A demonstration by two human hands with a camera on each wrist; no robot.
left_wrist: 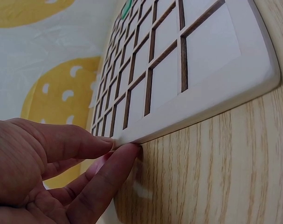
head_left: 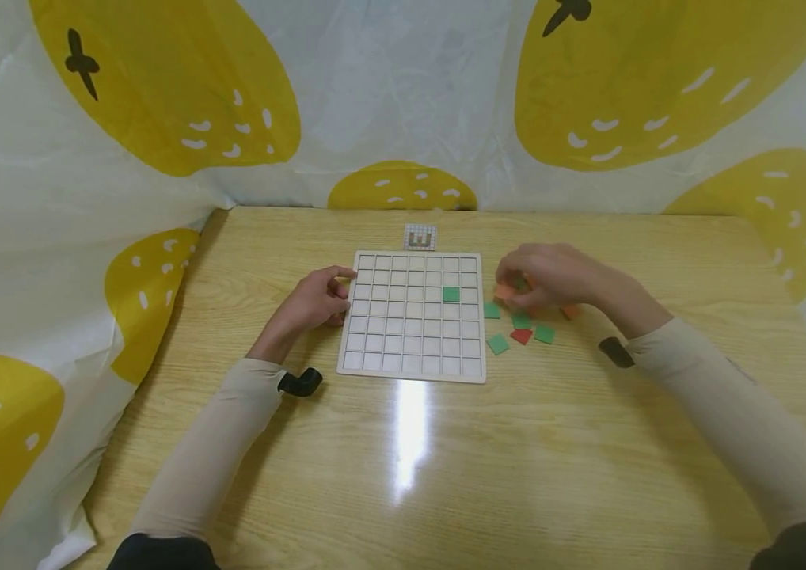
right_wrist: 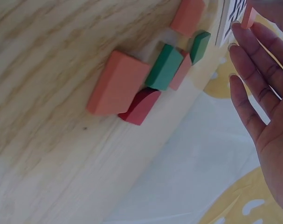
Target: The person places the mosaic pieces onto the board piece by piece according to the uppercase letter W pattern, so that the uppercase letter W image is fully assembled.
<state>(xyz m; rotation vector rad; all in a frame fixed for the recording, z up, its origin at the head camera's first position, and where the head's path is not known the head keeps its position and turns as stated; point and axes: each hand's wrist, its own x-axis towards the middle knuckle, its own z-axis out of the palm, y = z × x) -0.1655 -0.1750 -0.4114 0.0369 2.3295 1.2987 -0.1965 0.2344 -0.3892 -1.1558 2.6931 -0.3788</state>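
Observation:
A white square grid board (head_left: 412,378) lies on the table, with one green tile (head_left: 450,294) in a cell toward its upper right. My left hand (head_left: 313,301) rests at the board's left edge. In the left wrist view, fingertips (left_wrist: 132,150) touch the rim. Right of the board, my right hand (head_left: 549,273) pinches an orange tile (right_wrist: 248,16) between thumb and fingers. Below that hand lie loose tiles, among them a green tile (head_left: 498,343), a red tile (head_left: 521,336) and another orange tile (head_left: 570,312). The hand hides part of the pile.
A small card (head_left: 420,237) with a gridded pattern lies just behind the board. The wooden table (head_left: 289,467) ends at the back against a white cloth (head_left: 403,87) with yellow prints. More cloth hangs along the left side.

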